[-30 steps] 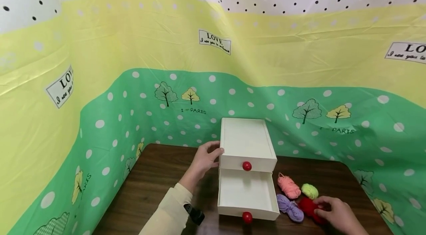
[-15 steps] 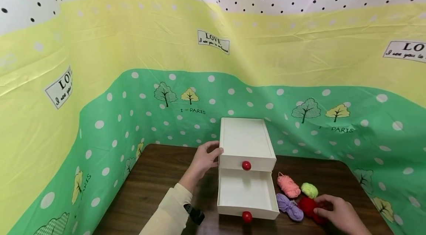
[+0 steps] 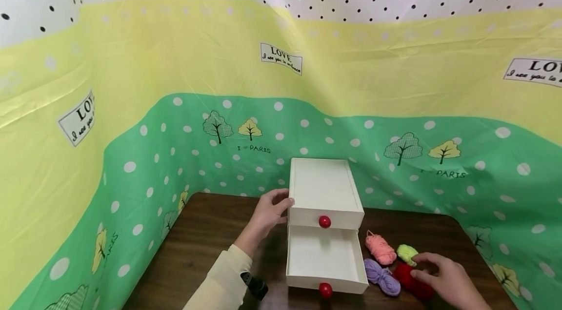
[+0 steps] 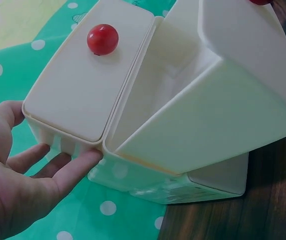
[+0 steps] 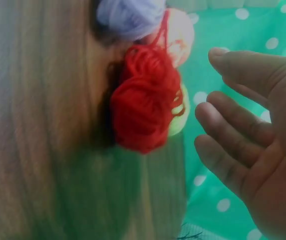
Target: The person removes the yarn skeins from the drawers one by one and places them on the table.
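My left hand (image 3: 265, 212) rests against the left side of a white drawer box (image 3: 325, 183), its thumb at the top edge and its fingers stretched along the side wall (image 4: 65, 142). Below the top drawer, another drawer (image 3: 324, 254) is pulled out, with a red knob (image 3: 326, 290) on its front; its visible floor is bare. My right hand (image 3: 450, 278) hovers with loosely spread fingers over a red yarn skein (image 3: 410, 280). The right wrist view shows its fingers (image 5: 228, 122) apart from the red yarn. A yellow-green yarn ball (image 3: 407, 253) lies just beyond the fingertips.
A purple yarn skein (image 3: 383, 278) and a coral-pink one (image 3: 380, 248) lie between the drawer box and the red yarn. All stand on a dark wooden table (image 3: 206, 232). Patterned cloth (image 3: 307, 125) surrounds the table's back and sides.
My right hand has shifted slightly away from me and up off the red yarn, its fingertips now nearer the yellow-green ball. The left hand and the drawers keep their places.
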Motion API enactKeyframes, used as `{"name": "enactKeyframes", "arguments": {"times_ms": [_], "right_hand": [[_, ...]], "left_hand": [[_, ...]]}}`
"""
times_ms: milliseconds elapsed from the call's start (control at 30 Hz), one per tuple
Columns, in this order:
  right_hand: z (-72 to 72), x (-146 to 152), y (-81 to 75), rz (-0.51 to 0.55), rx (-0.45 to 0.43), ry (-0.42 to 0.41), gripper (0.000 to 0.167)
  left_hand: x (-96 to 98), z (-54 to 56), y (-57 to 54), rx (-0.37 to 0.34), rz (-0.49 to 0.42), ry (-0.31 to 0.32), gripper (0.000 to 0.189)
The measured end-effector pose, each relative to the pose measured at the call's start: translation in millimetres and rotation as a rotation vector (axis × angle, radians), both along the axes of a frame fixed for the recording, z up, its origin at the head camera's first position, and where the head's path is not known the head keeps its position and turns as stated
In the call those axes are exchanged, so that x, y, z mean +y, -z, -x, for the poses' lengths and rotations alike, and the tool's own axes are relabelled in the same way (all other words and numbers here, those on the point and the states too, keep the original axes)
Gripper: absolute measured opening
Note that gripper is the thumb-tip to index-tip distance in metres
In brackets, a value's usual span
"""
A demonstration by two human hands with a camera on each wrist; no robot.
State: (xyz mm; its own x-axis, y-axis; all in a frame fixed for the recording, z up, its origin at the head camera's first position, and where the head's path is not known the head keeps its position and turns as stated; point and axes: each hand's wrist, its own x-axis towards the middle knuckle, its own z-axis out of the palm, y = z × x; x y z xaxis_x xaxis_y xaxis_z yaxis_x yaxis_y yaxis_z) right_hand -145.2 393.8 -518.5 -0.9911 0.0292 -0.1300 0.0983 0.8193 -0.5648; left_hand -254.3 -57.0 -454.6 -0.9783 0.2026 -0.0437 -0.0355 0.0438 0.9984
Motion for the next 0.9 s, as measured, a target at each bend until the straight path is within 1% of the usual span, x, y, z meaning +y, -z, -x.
{"name": "enactKeyframes", "arguments": {"times_ms": [233,333,400,567,633,733,900], "right_hand": [[-4.7,-20,-15.2,-0.029,0.102,-0.038,0.041],[-7.2,-30,-21.9,-0.021,0.158,-0.062,0.038],[-9.2,-38,-25.4,-0.010,0.217,-0.078,0.034],[-13.9,-55,-33.2,0.000,0.416,-0.129,0.028],[-15.0,-61,-37.1,-0.008,0.468,-0.141,0.028],[-17.1,-69,-44.3,-0.006,0.491,-0.147,0.030],[-24.8,-84,-54.0,0.044,0.514,-0.174,0.033]], "left_hand": [[-2.4,-2.0,0.2,0.006,-0.004,0.010,0.050],[-2.2,-1.8,-0.5,0.002,-0.003,0.012,0.051],[-2.1,-1.4,-0.4,0.005,-0.002,0.015,0.052],[-2.1,-1.5,0.8,-0.001,-0.004,0.012,0.052],[-2.0,-1.1,1.3,-0.002,0.001,0.009,0.052],[-1.8,-0.4,1.2,-0.001,0.002,0.006,0.052],[-1.8,-0.2,0.9,0.004,0.005,0.002,0.052]]}}
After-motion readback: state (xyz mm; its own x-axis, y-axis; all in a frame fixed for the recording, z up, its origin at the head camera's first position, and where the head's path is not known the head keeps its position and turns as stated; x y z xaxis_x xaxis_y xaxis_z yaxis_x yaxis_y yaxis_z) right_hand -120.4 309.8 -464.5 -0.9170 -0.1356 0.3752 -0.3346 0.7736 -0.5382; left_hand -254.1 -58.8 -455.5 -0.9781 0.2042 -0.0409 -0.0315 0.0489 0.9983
